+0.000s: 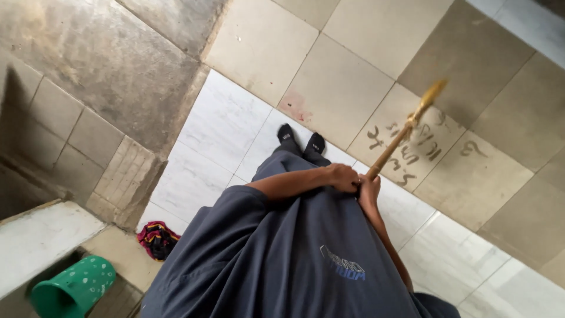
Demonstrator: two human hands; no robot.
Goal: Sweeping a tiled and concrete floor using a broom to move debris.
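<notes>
Both my hands grip the near end of a thin wooden stick [393, 148] in front of my waist. My left hand [343, 177] closes over it from the left, my right hand [369, 189] holds it just beside. The stick slants up and right over the floor to a blurred yellow tip [431, 94]. Below the hands I see my grey shirt [294, 259] and my two black-socked feet [301, 139] on white tiles.
Beige floor tiles [347, 88] carry dark scrawled marks near the stick. A stained concrete wall [100, 65] rises at left. A green bucket [73, 287] lies tipped at bottom left, beside a white ledge [41, 235] and a multicoloured cloth [157, 238].
</notes>
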